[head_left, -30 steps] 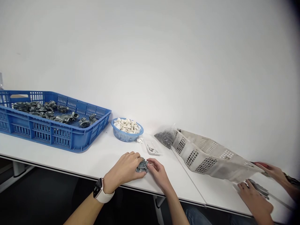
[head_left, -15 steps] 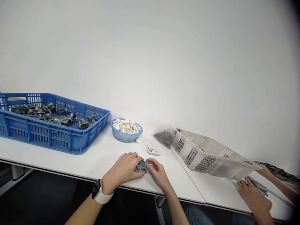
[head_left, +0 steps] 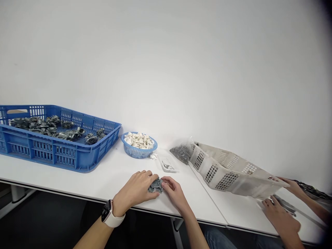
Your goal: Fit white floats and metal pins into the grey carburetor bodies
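Observation:
A grey metal part (head_left: pixel 155 186) rests near the front edge of the white table (head_left: pixel 109 180). Around its left side wraps my left hand (head_left: pixel 138 186), with a watch on the wrist, fingers behind the part and thumb in front. My right hand (head_left: pixel 175 193) pinches at the part's right side; its fingertips touch the part, and whether they hold some smaller piece is too small to tell. Behind the hands lies a shallow clear tray (head_left: pixel 167 164) with a few thin dark pieces in it.
Left, a large blue crate (head_left: pixel 88 157) holds several metal parts. A small blue basket (head_left: pixel 137 152) contains white pieces. A plastic bag (head_left: pixel 181 152) of small dark pieces leans by a pale perforated crate (head_left: pixel 225 178). At far right, another person's hand (head_left: pixel 281 218) touches a grey part (head_left: pixel 285 204).
The view has shifted very slightly. Both my hands stay at the grey part, with hardly any visible movement. The other person's upper arm at the pale crate has moved a little left.

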`<state>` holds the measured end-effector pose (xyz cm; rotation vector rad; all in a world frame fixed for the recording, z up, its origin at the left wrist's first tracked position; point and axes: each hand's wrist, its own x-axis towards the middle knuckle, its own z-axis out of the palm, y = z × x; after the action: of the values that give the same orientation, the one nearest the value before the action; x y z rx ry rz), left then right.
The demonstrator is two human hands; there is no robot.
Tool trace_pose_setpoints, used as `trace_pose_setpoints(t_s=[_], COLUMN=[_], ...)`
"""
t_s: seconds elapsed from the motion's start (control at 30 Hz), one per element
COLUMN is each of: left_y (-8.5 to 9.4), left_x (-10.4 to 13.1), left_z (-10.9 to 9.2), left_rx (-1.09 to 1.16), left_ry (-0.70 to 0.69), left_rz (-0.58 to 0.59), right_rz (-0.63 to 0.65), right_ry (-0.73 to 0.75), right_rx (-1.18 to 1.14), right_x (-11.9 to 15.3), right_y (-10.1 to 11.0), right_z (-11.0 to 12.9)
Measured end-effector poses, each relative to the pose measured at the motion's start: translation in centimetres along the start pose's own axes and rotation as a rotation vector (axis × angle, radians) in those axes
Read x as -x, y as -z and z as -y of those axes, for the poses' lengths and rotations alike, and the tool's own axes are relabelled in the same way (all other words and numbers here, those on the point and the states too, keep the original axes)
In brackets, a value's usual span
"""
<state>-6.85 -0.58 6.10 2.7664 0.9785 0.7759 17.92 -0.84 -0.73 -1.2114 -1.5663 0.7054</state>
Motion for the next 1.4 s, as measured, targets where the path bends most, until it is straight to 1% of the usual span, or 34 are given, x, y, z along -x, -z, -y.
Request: trace_pose_setpoints(t_s=[0.17,0.3,0.63,0.8,0.97,1.03,1.13,1.3,1.4], left_y=[0.03,-0.01,0.29,0.18,0.03,0.02,0.21,0.89,0.86], left_x=[-0.01,0.1,0.16,0.13,0.09,0.06,-0.03,-0.09,0.0], left_z=[0.01,0.13,0.06,0.18,0.59,0.63,0.37,-0.26,-0.16], left_rx=[0.026,0.045,0.074,0.036,-0.003,-0.015,-0.064,-0.049,-0.045], left_ry=[0.014,0.022,0.028,0.022,0.009,0.006,0.008,-0.015,-0.005], left_rz=[0.009,0.015,0.037,0.027,-0.021,-0.003,0.024,-0.039,-0.02], right_rz=[0.014,-0.002,0.033,0.036,0.002,0.014,0.021,0.039,0.04], right_ry=[-0.013,0.001,-0.027,-0.034,-0.028,-0.029,-0.027,-0.042,-0.04], right_rx=[0.002,0.004,-0.009,-0.017,0.009,0.015,0.021,0.009,0.016], right_x=[-0.01,0.0,-0.11,-0.1,0.01,0.06,0.09,0.0,-0.02], right_y=[-0.08,-0.1,0.12,0.05,-0.31,-0.4,-0.45,-0.43,-0.42], right_z=[0.14,0.22,-0.56,-0.75,-0.35,-0.11,0.03,-0.12,-0.11])
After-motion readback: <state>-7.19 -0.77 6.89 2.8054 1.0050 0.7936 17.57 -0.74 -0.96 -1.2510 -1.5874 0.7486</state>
